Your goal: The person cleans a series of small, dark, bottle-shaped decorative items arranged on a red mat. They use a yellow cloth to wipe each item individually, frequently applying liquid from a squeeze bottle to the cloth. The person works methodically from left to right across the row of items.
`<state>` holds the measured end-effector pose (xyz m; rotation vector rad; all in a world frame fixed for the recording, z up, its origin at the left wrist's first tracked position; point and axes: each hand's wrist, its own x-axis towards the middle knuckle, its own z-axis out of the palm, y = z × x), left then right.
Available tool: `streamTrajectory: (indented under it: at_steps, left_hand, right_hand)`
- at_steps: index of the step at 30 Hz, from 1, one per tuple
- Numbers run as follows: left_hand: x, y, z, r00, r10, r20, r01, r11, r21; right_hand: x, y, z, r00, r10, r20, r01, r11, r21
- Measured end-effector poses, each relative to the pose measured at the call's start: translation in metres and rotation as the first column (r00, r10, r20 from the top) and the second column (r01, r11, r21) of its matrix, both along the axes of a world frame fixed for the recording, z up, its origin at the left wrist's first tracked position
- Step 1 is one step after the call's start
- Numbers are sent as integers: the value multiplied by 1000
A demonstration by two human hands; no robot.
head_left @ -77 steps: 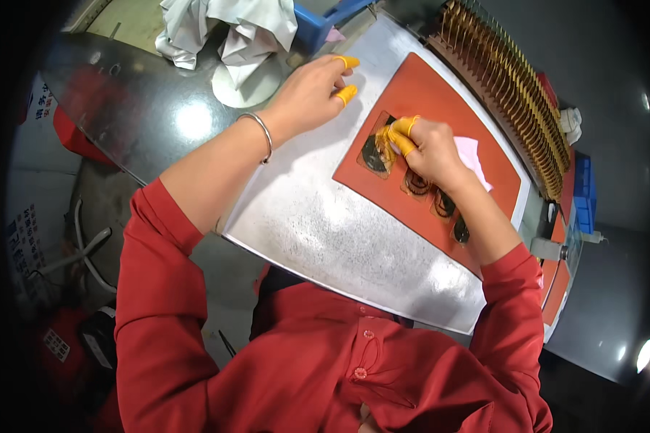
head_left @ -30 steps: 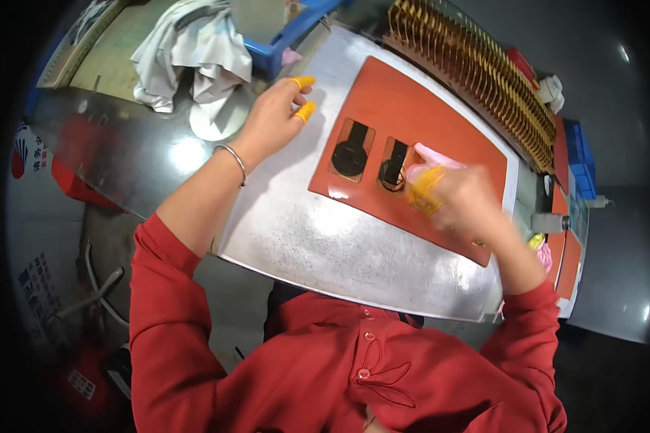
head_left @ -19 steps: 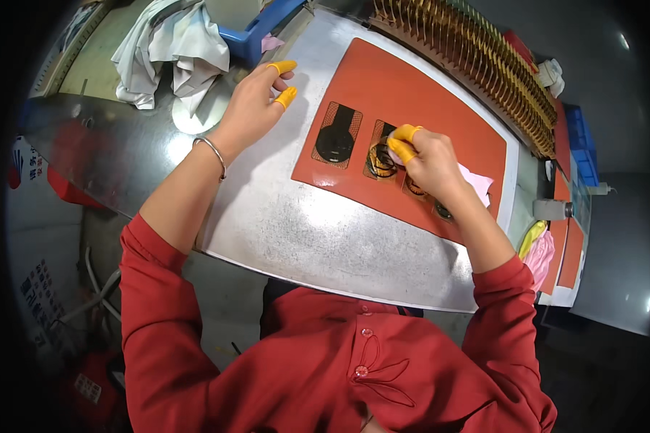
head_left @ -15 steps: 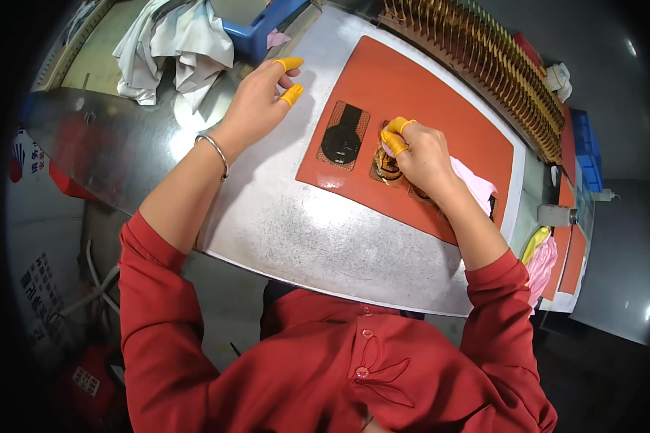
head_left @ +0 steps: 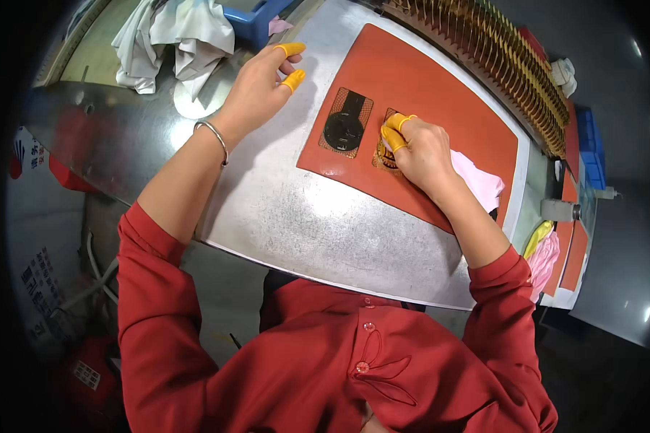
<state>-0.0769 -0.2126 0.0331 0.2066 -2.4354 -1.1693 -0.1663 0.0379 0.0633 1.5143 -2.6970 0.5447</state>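
My right hand point(head_left: 422, 150), with yellow finger cots on thumb and forefinger, is closed on a pink cloth point(head_left: 475, 180) and pressed against a gold-and-black patterned plate point(head_left: 384, 156). The hand covers most of that plate, and the cloth trails out toward my wrist. To its left, a black plate with a round shape and a gold mesh border point(head_left: 344, 130) lies flat on an orange mat point(head_left: 419, 79). Over the metal tabletop left of the mat hovers my left hand point(head_left: 261, 85), also in yellow finger cots. Its thumb and forefinger are apart with nothing between them.
A rack of upright gold-edged plates point(head_left: 498, 65) runs along the mat's far right side. White cloths point(head_left: 188, 40) hang by a blue bin point(head_left: 256, 25) at the far left. On the right are a small grey container point(head_left: 558, 210) and pink and yellow cloths point(head_left: 542, 260).
My right hand has shifted slightly with the cloth while staying on the same plate. The cloth's trailing end has changed shape. The tabletop and mat sit slightly higher in view.
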Motion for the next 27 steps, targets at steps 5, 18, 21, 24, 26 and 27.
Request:
streamTrajectory:
  at_steps: [5, 18, 21, 24, 26, 27]
  left_hand:
    - [-3, 1, 1, 1000, 7, -21, -7, 1000, 14]
    - [-1, -1, 3, 1000, 13, -4, -13, 1000, 0]
    - [-3, 0, 3, 1000, 28, 8, -28, 1000, 6]
    - [-2, 0, 1, 1000, 19, -1, -19, 1000, 2]
    - [-2, -1, 0, 1000, 20, 0, -20, 1000, -4]
    - [-3, -3, 1, 1000, 16, -1, -16, 1000, -12]
  right_hand:
    - [4, 5, -2, 996, 11, -85, -9, 1000, 26]
    - [-16, 12, -16, 974, 199, -107, -197, 980, 27]
    - [-5, 12, -4, 959, 277, -62, -278, 961, -3]
    - [-15, 8, 1, 979, 205, 5, -205, 979, -10]
    - [-6, 11, 5, 937, 346, 49, -346, 938, -12]
    - [1, 14, 1, 934, 358, 10, -358, 933, -33]
